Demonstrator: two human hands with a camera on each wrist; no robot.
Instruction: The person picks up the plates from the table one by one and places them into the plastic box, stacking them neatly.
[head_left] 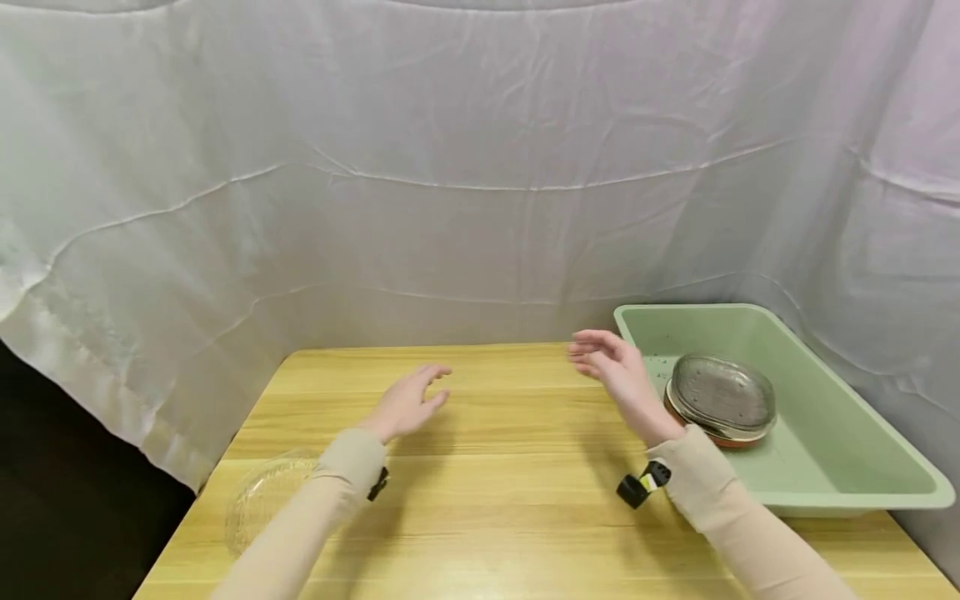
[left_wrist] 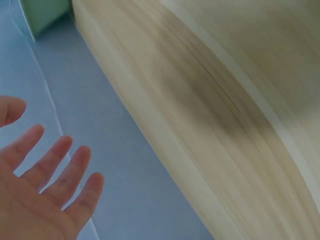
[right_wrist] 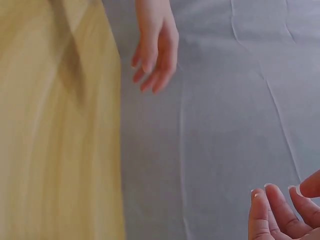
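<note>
Both hands hover over the wooden table with nothing in them, fingers loosely bent. In the head view the left hand is left of the middle; its spread fingers show in the left wrist view. My right hand is near the green basin's left rim, thumb apart from the fingers. Inside the green basin lies a stack of oval dishes or lids, a clear greyish one on top and a reddish-brown edge below. A clear ribbed plastic or glass piece lies by the left forearm, partly hidden by the sleeve.
The wooden table reaches back to a pale grey curtain that hangs along the back and both sides. The basin takes up the right end of the table. A dark area lies beyond the left edge.
</note>
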